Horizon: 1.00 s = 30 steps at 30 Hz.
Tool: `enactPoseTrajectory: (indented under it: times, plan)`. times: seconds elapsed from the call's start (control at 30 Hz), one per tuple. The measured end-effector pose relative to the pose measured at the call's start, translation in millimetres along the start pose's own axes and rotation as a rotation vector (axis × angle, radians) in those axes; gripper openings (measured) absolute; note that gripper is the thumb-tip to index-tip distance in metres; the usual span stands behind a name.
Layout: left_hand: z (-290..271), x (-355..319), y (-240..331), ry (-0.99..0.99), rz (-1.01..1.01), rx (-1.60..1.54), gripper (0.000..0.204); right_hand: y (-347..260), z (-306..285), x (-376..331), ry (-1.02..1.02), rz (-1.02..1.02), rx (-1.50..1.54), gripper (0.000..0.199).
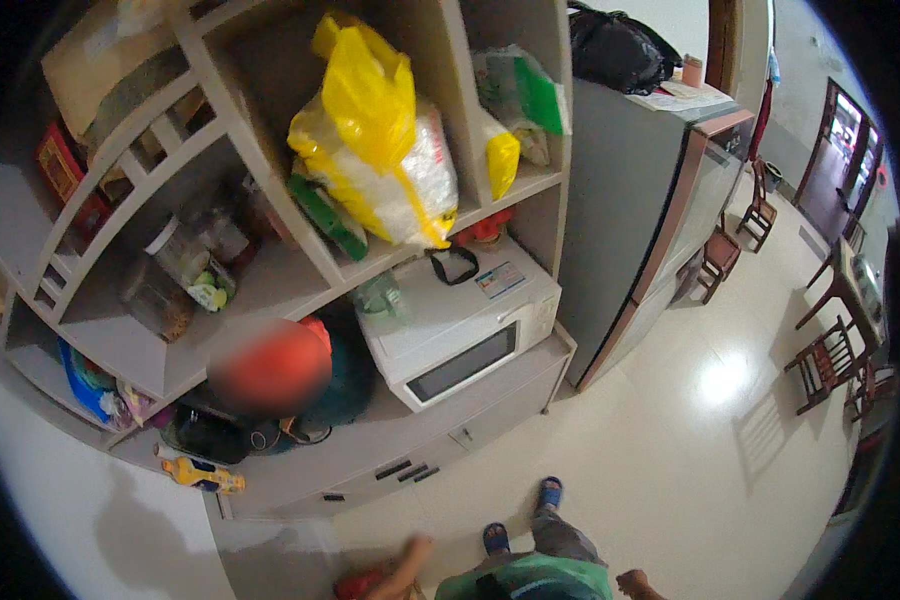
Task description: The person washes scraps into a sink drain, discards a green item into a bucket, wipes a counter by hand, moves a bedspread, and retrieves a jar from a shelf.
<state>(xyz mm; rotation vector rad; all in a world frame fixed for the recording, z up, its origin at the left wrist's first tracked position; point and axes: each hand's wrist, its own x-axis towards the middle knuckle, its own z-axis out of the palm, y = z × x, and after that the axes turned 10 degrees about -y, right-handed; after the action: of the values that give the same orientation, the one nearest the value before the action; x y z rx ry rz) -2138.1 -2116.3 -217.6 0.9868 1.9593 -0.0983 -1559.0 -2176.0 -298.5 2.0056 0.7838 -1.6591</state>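
Note:
At the lower edge, my left hand (417, 548) hangs over the floor in front of the cabinet, its fingers too blurred to read. Beside that forearm is a red thing (354, 583), mostly cut off, whose kind I cannot make out. My right hand (632, 583) hangs to the right of my green top (530, 580). Its fingers look loosely bent and slightly apart, with nothing visible in them. A pale grey shelf cabinet (370, 470) stands ahead; neither hand touches it. On its counter is a white microwave (460, 330).
A yellow-and-white plastic bag (370, 150) fills an upper shelf. Left of the microwave sits a blurred red-orange object (272, 367). A yellow bottle (203, 475) stands at the counter's left end. The grey refrigerator (630, 220) is at right; wooden chairs (825, 365) stand farther off.

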Motion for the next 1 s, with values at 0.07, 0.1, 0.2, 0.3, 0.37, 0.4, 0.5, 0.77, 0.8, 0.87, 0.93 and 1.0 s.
enactPoseTrajectory:
  times: [0.07,0.1,0.2,0.3,0.37,0.4,0.5,0.77,0.8,0.87,0.93,1.0]
  plan:
    - [9.8,-18.5,-14.7,-0.065,0.105,0.115,0.027,20.5,14.7,4.9,0.156,-0.396,-0.044,0.016]
    - [13.1,-23.6,-18.8,-0.103,0.155,0.172,0.026,29.2,17.1,7.6,0.236,-0.588,-0.065,0.017]
    - [11.1,-16.9,-5.2,-0.124,0.116,0.037,0.02,20.2,-5.8,29.4,0.23,-0.705,-0.971,0.02]
    - [6.1,-1.0,33.9,-0.007,0.005,0.224,0.017,-65.2,-34.2,-77.7,0.267,-0.318,-0.195,0.015]
    - [-1.3,22.5,99.8,0.062,0.23,0.276,0.015,-18.3,-50.6,-35.3,0.272,-0.485,0.033,0.013]
    - [1.6,35.2,131.5,0.061,0.218,0.337,0.017,3.9,-59.9,-16.2,0.275,-0.57,0.204,0.014]
    - [30.1,49.0,254.4,0.102,0.321,0.167,0.024,57.2,-110.3,-16.5,0.174,-0.502,0.563,0.02]
    - [63.4,-69.4,495.1,-0.044,0.911,0.132,0.016,126.3,-267.4,-33.9,0.193,-0.249,0.713,0.024]
    - [66.4,-69.7,492.3,-0.045,0.914,0.185,0.017,119.7,-280.0,-32.4,0.195,-0.236,0.78,0.024]
    - [70.1,-57.2,473.1,-0.034,0.894,0.223,0.017,98.0,-293.8,-33.9,0.195,-0.293,0.818,0.024]
    - [65.8,-38.2,447.3,-0.03,0.761,0.182,0.018,60.3,-292.9,-43.4,0.197,-0.429,0.764,0.021]
    - [55.4,-21.0,421.0,-0.002,0.636,0.115,0.018,12.2,-286.1,-59.5,0.21,-0.461,0.628,0.02]
